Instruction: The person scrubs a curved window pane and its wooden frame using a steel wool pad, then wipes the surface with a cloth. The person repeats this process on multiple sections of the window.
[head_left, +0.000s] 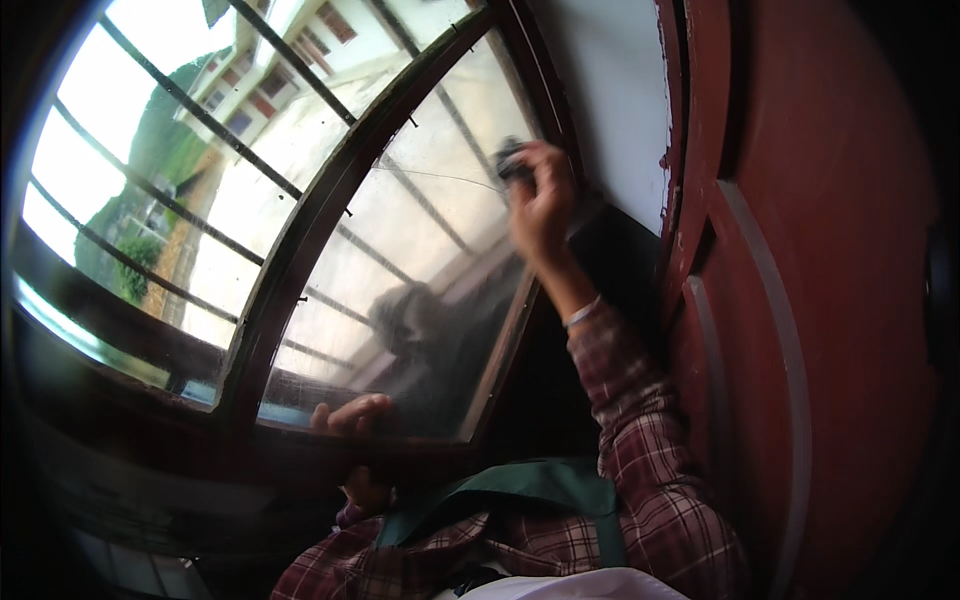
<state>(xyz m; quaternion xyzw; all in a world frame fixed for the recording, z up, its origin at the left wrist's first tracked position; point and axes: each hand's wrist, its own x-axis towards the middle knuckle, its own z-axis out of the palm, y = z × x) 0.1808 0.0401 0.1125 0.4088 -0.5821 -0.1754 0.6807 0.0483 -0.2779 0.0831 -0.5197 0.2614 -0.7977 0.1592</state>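
A dark, crumpled wad, perhaps a cloth (512, 159), is pinched in my right hand (544, 196) against or close to the upper right part of a window pane (450, 217). A thin crack-like line runs across the glass towards that hand. At the pane's lower edge is my left hand (361, 489), partly hidden by the wooden frame; its fingers show through or in the glass, and whether it grips the frame is unclear. The pane mirrors a dim head and shoulders. Small nails stick out along the dark window frame (304, 240).
Metal bars (202, 112) cross the window opening at the left, with a building (277, 90) beyond. A red wooden door or panel (847, 225) stands close on the right, beside a white wall strip (615, 97). A green apron strap (517, 480) crosses my chest.
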